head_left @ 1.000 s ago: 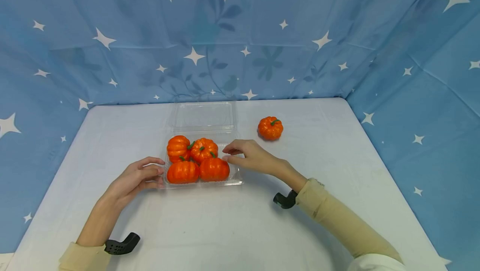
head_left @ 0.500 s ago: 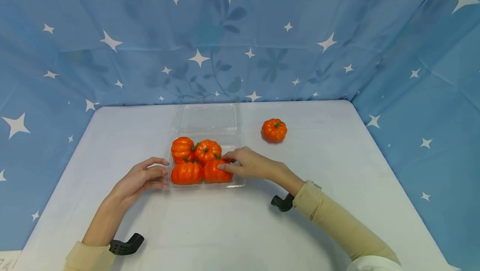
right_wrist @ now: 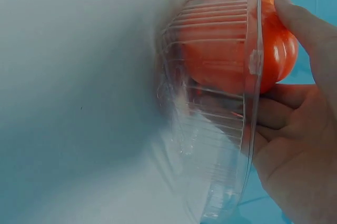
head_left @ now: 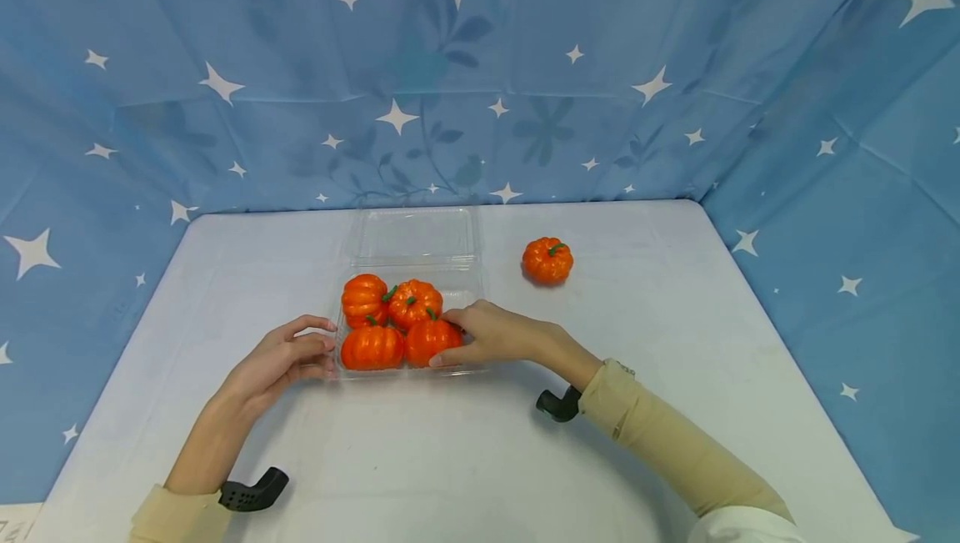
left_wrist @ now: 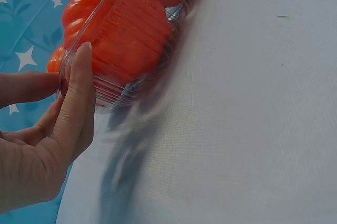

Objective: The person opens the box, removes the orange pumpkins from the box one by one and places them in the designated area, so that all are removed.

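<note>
A blue curtain [head_left: 322, 51] with white stars hangs behind a white table [head_left: 420, 460], on which a clear box [head_left: 461, 279] lies with its lid [head_left: 417, 234] folded back. The person's left hand [head_left: 277, 362] pinches the box's left rim; the right hand [head_left: 495, 333] grips the near-right pumpkin [head_left: 426, 341] of four inside. A fifth pumpkin [head_left: 547, 261], also orange, sits apart, right of the lid.

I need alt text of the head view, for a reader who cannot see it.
A right hand grips the front-right orange pumpkin of four in an open clear box; the left hand is at the box's left edge. A fifth pumpkin sits on the white table.
</note>
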Motion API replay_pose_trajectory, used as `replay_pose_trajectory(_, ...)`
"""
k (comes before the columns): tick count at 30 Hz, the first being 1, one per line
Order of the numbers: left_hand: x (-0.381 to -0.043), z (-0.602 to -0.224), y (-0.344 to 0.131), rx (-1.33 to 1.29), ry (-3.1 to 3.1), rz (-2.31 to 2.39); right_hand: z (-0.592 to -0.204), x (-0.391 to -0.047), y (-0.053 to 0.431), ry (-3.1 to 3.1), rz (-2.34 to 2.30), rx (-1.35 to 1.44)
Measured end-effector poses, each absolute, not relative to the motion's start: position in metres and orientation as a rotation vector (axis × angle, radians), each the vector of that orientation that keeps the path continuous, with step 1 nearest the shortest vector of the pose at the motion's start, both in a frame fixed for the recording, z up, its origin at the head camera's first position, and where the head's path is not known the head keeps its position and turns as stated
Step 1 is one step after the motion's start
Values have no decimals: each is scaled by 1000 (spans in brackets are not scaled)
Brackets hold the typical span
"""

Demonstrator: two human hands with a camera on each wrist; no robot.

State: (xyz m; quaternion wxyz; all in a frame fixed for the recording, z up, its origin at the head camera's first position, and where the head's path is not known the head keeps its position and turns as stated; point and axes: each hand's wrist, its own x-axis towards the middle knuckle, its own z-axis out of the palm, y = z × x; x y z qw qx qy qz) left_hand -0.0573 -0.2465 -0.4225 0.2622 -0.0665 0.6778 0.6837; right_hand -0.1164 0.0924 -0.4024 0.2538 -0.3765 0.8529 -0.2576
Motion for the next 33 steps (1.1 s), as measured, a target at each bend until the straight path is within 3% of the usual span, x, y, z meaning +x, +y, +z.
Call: replay_pose_trajectory(33,-55,-424,-245,-184,1872,1866,-399,-122,89,2169,-909,-792)
